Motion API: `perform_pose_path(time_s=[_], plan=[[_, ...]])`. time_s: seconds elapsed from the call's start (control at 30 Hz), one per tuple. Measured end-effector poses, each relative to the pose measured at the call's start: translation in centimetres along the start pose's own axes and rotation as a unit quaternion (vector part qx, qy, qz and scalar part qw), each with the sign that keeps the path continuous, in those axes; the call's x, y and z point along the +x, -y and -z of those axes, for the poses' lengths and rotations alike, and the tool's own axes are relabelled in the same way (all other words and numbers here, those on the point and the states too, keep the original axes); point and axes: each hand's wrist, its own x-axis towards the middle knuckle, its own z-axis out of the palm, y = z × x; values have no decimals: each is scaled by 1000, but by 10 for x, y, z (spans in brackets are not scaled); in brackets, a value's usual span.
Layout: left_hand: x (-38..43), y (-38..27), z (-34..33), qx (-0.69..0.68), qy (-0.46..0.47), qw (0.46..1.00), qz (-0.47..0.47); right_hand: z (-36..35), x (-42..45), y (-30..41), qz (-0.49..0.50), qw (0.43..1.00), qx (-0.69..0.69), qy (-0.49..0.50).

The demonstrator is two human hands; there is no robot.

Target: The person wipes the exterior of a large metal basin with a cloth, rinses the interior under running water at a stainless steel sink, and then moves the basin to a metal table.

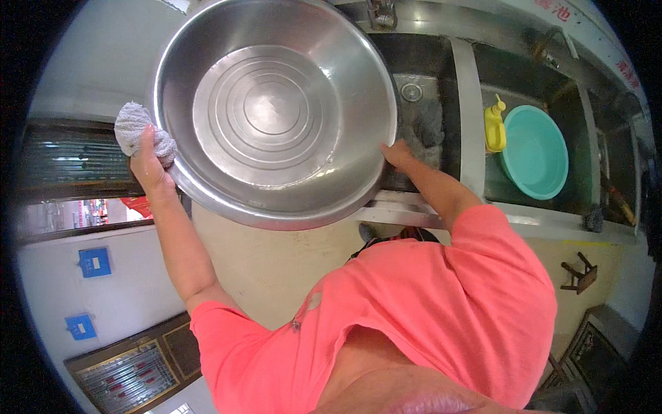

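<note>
A large round stainless steel basin point(269, 111) is tilted up before me, its inside facing me and showing ringed grooves on the bottom. My left hand point(150, 160) grips a bunched white cloth point(135, 124) beside the basin's left rim; whether the fingers also hold the rim cannot be made out. On the opposite side, my right hand point(398, 155) holds the lower right rim, its fingers partly hidden behind the metal. The basin covers part of a steel sink compartment point(414, 155), where a drain strainer point(411, 92) and a dark wet patch show.
A yellow pump bottle point(495, 127) and a turquoise plastic basin point(535, 152) stand in the middle sink compartment. Taps point(382, 15) line the back. A small wooden stool point(580, 274) is on the floor at right. Blue boxes point(95, 262) hang on the left wall near a door point(129, 367).
</note>
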Motion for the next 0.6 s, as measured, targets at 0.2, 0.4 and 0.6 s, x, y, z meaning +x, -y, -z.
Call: perform_pose_path(time_s=[0.2,0.4,0.6], plan=[[24,35,7,-2,-6,1000,14,76,26,36,136,937,-298,-119],[38,44,23,-13,-6,1000,22,145,52,165,357,793,-346,-352],[46,55,37,4,-16,998,56,162,76,251,410,638,-490,-429]])
